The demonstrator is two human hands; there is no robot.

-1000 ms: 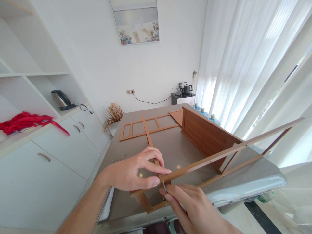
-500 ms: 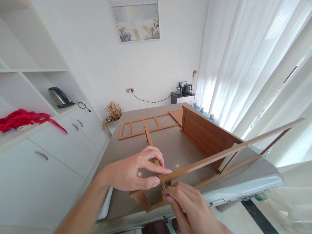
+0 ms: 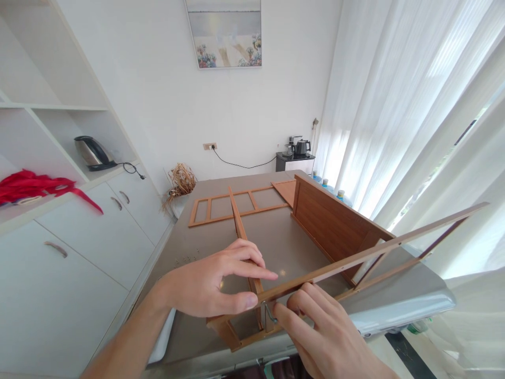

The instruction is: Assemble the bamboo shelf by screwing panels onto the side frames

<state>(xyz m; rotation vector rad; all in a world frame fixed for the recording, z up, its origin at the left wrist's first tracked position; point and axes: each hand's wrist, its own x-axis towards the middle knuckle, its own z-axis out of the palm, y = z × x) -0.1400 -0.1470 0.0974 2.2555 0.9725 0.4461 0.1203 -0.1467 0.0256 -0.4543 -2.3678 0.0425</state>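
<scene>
My left hand has its fingers spread over a corner of a brown wooden frame, its thumb by the end of a long rail. Under its fingers runs a second wooden bar, joined near that corner. A bent metal hex key stands at the rail's end. My right hand is closed with curled fingers beside the rail, a fingertip at the hex key; its grip is partly hidden. A brown wooden panel stands on edge within the frame, to the right.
On the grey table lies a flat slatted wooden frame, with small hardware pieces near the left edge. White cabinets flank the left side, curtains the right. Several large water bottles stand behind the table.
My right hand has shifted slightly right and its fingers have moved off most of the hex key, so more of it shows. My left hand stays at the corner. The view has tilted slightly.
</scene>
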